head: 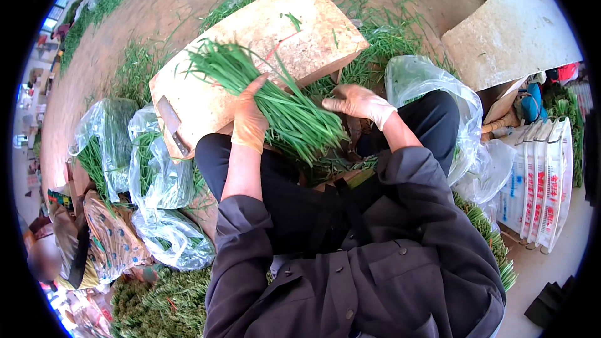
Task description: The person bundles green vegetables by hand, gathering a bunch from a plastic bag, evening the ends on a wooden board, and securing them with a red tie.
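Observation:
A thick bunch of long green stalks, which look like garlic chives, lies aslant over the near edge of a pale wooden board. My gloved left hand is wrapped around its middle. The lower ends hang above my lap. Just right of those ends is my gloved right hand, fingers spread, slightly blurred and with nothing in it. On the board's left corner rests a cleaver, its handle towards me. A thin red strip and a few loose green bits lie on the board's far part.
Clear plastic bags of greens stand at my left; another large bag is by my right knee. Loose cuttings cover the ground around the board. Further right are a second board and stacked printed white bags. A person is far left.

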Demonstrator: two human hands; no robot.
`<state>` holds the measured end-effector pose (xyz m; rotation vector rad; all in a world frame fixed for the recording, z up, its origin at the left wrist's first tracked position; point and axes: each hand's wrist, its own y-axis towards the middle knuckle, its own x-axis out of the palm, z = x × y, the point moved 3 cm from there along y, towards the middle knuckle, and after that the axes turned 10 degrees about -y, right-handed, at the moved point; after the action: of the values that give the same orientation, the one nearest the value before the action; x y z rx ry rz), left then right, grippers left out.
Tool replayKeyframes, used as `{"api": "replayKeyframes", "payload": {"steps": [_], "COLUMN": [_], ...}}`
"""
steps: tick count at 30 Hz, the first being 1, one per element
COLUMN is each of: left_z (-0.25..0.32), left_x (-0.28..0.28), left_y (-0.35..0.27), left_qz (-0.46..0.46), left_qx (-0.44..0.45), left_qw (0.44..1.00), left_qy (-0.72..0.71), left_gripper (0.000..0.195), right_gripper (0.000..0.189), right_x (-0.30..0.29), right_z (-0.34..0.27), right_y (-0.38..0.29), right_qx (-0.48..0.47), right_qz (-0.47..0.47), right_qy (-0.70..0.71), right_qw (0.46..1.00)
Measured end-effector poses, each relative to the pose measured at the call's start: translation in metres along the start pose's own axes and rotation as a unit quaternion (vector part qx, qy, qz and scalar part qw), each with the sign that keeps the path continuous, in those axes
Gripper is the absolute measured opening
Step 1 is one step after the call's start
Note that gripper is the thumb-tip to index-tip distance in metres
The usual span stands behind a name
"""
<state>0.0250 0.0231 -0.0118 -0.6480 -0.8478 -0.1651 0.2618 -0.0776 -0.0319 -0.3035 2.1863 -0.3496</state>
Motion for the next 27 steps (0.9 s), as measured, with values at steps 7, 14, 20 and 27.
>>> {"api": "replayKeyframes", "payload": {"steps": [7,14,20,27], "left_z": [-0.036,-0.062,-0.038,-0.013], "left_x": [0.003,0.031,0.041,0.017], "left_y": [0.001,-0.002,-0.005,-0.008], "left_qz": [-0.014,-0.081,-0.189,-0.076], "left_qx": [-0.074,-0.037,0.017,0.156], "left_qw": [0.997,0.996,0.982,0.941], "left_qy": [-0.025,-0.017,-0.007,0.291], "left_gripper": [0.021,0.043,0.054,0.058], "right_gripper": [0.082,0.082,0.058,0.053], "right_x": [0.031,0.057,0.037,0.005], "right_z": [-0.045,-0.051,-0.038,-0.013], "right_y": [-0.01,0.001,-0.003,-0.006], "right_qx": [-0.201,-0.092,-0.058,-0.086], "right_qz": [-0.129,0.004,-0.021,0.001], "right_qy": [0.325,0.419,0.658,0.712], "right_qw": [0.915,0.903,0.75,0.697]}}
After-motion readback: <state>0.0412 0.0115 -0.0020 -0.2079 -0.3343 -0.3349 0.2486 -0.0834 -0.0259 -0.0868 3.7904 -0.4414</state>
